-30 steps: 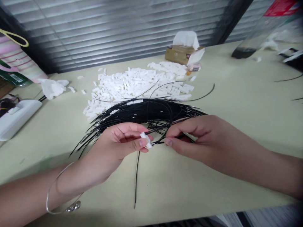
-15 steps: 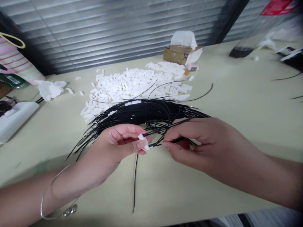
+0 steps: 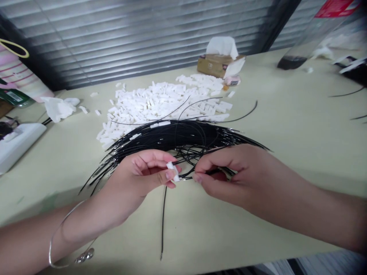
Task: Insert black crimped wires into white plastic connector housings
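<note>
My left hand (image 3: 151, 170) pinches a small white plastic connector housing (image 3: 173, 171) between thumb and fingers. Black wires run from the housing toward my right hand (image 3: 226, 172). The thumb and forefinger of that hand are closed on a thin black wire (image 3: 187, 178), whose end is at the housing's lower right corner; how far it is inserted I cannot tell. Behind both hands lies a thick bundle of black wires (image 3: 160, 139) with metal tips, a few white housings resting on it. One loose wire (image 3: 163, 225) hangs or lies below my left hand.
A heap of white housings (image 3: 151, 101) spreads behind the bundle. Farther back are a tissue pack (image 3: 213, 67) and a bottle with dark liquid (image 3: 292, 62). At the left are a crumpled tissue (image 3: 59, 109), a white power strip (image 3: 21, 147) and a striped pink bottle (image 3: 24, 78).
My right hand has moved slightly left, bringing the wire closer against the housing. My left hand keeps its hold almost unmoved.
</note>
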Action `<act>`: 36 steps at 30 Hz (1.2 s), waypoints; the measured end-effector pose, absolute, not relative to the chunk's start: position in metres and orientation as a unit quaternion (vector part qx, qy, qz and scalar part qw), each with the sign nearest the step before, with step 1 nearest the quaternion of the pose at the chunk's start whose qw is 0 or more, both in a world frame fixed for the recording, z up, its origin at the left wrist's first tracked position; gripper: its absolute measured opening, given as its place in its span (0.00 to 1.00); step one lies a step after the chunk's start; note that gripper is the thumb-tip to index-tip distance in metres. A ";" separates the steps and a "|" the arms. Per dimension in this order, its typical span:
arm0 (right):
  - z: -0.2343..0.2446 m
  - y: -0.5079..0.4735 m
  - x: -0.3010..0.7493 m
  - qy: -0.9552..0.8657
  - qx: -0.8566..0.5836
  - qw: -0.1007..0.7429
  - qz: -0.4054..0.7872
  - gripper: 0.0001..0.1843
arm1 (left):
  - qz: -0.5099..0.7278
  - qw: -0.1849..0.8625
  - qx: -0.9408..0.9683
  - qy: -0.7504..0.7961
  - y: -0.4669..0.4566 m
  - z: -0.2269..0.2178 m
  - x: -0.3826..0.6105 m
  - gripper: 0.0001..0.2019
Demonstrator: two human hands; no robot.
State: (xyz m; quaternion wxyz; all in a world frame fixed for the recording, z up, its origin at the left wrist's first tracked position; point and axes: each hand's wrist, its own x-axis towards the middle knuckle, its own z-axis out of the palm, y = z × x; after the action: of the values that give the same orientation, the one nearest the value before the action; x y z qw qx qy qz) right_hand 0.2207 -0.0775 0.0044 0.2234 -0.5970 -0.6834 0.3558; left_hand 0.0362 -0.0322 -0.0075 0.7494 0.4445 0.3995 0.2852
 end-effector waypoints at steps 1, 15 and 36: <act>0.004 -0.077 0.220 -0.688 -0.595 0.223 0.351 0.10 | 0.286 0.749 0.445 0.399 -0.032 -0.007 0.037 0.07; 0.003 -0.081 0.221 -0.759 -0.547 0.231 0.268 0.10 | 0.275 0.741 0.451 0.414 -0.032 -0.008 0.036 0.07; 0.001 -0.080 0.218 -0.782 -0.524 0.247 0.230 0.12 | 0.248 0.745 0.471 0.401 -0.029 -0.007 0.035 0.06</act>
State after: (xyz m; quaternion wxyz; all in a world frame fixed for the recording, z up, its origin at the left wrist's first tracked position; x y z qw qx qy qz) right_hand 0.2182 -0.0802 0.0006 0.2468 -0.5240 -0.7821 0.2298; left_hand 0.0350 -0.0294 -0.0073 0.7453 0.4711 0.4013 0.2481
